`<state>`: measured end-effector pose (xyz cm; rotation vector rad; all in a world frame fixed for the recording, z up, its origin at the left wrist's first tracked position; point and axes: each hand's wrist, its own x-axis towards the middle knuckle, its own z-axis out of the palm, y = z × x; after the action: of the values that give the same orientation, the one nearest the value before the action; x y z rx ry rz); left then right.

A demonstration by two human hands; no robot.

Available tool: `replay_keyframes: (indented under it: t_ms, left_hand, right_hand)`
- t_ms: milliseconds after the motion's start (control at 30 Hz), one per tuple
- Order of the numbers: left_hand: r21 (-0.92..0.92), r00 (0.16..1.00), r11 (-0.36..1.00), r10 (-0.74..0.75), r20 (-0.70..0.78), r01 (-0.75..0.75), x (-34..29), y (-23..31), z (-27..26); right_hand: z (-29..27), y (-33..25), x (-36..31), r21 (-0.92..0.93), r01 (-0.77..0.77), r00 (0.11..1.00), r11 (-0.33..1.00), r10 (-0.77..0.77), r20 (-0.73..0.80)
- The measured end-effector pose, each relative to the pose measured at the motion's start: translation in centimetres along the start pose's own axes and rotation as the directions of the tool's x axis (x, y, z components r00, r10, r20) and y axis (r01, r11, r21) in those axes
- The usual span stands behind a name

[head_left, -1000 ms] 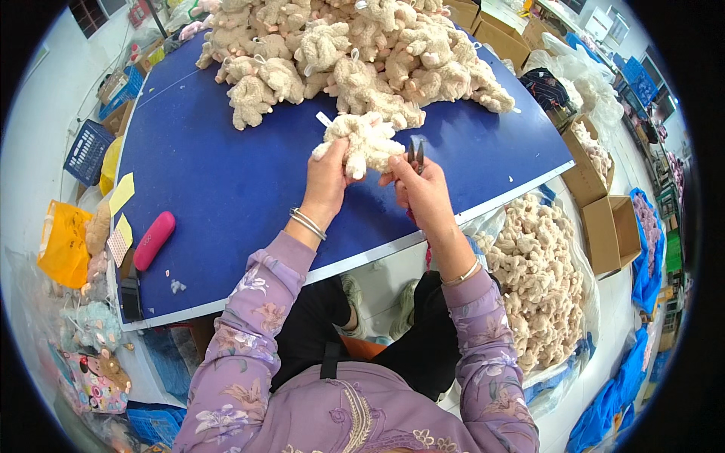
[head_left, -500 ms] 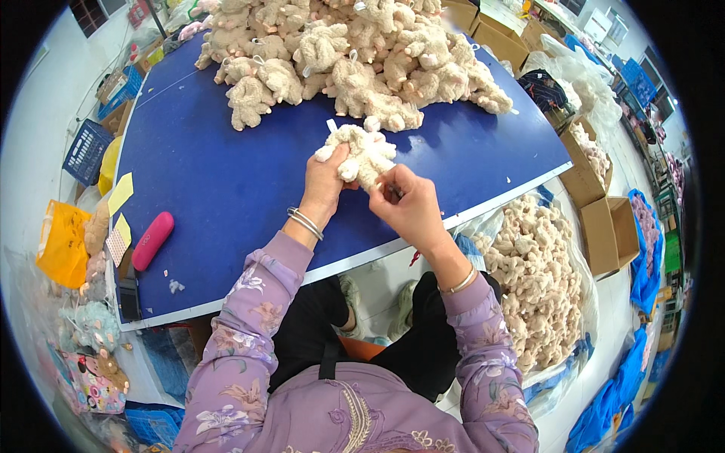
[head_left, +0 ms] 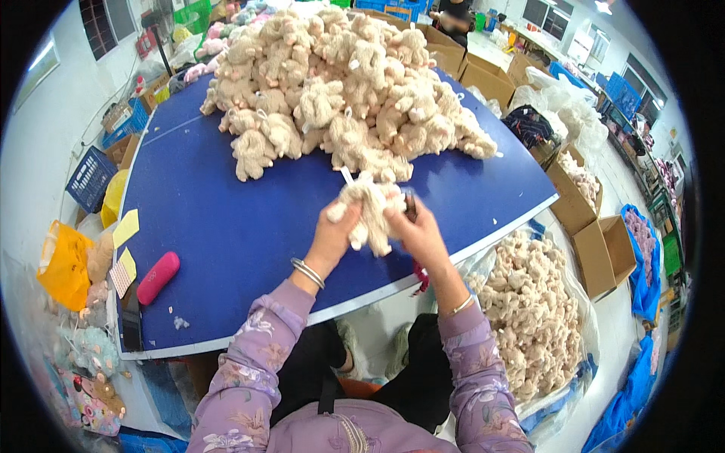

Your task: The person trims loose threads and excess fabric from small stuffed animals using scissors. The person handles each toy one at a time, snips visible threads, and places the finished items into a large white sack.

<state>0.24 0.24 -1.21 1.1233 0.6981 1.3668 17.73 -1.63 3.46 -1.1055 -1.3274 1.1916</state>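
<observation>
Over the near part of the blue table [head_left: 226,249], both hands hold up a small cream plush toy [head_left: 368,208] with a white loop or tag at its top. My left hand [head_left: 331,238] is closed on the toy's left side. My right hand [head_left: 420,235] grips its right side. A small dark tool [head_left: 410,204] also sticks up from the right fingers; its kind cannot be made out. Below that hand dangles a dark red tassel or cord [head_left: 421,279]. Just beyond the toy begins a large heap of similar cream plush toys [head_left: 332,98].
On the table's left lie a pink oblong case [head_left: 158,278], yellow paper slips [head_left: 126,226] and a dark phone-like object [head_left: 131,326]. A big bag of plush pieces [head_left: 529,317] stands on the floor at right, near open cardboard boxes [head_left: 603,255]. A person [head_left: 455,21] is at the far back.
The view has tilted up, showing more of the room. The toy has turned in my hands, and my right hand has shifted from its lower edge to its right side; the dark tool now shows.
</observation>
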Motion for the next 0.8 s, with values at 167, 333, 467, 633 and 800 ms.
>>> replay_keyframes:
  t_ms: [167, 333, 467, 633, 800]
  left_hand:
    - [-0.003, 0.999, 0.999, 0.034, 0.042, -0.034, 0.3, 0.4, 0.4]
    - [0.059, 0.989, 0.997, -0.055, 0.138, 0.048, 0.4, 0.5, 0.4]
    - [0.140, 0.978, 0.982, -0.151, 0.147, 0.130, 0.4, 0.2, 0.6]
    - [0.122, 0.980, 0.985, -0.136, 0.142, 0.119, 0.2, 0.1, -0.5]
    - [0.175, 0.975, 0.973, -0.174, 0.138, 0.149, 1.0, -0.1, 1.2]
  right_hand:
    - [-1.6, -1.2, 0.5, 0.120, -0.007, 0.990, 0.993, 0.024, -0.140]
    - [-9.3, -11.2, -3.1, 0.713, 0.529, 0.811, 0.460, -0.520, -0.266]
    - [-6.1, -12.3, -7.4, 0.339, 0.819, 0.549, 0.463, -0.804, -0.228]
    - [-4.2, -19.8, -10.3, 0.273, 0.876, 0.217, 0.397, -0.830, 0.514]
    - [-1.3, -20.9, -12.7, 0.014, 0.978, 0.196, 0.206, -0.947, 0.253]
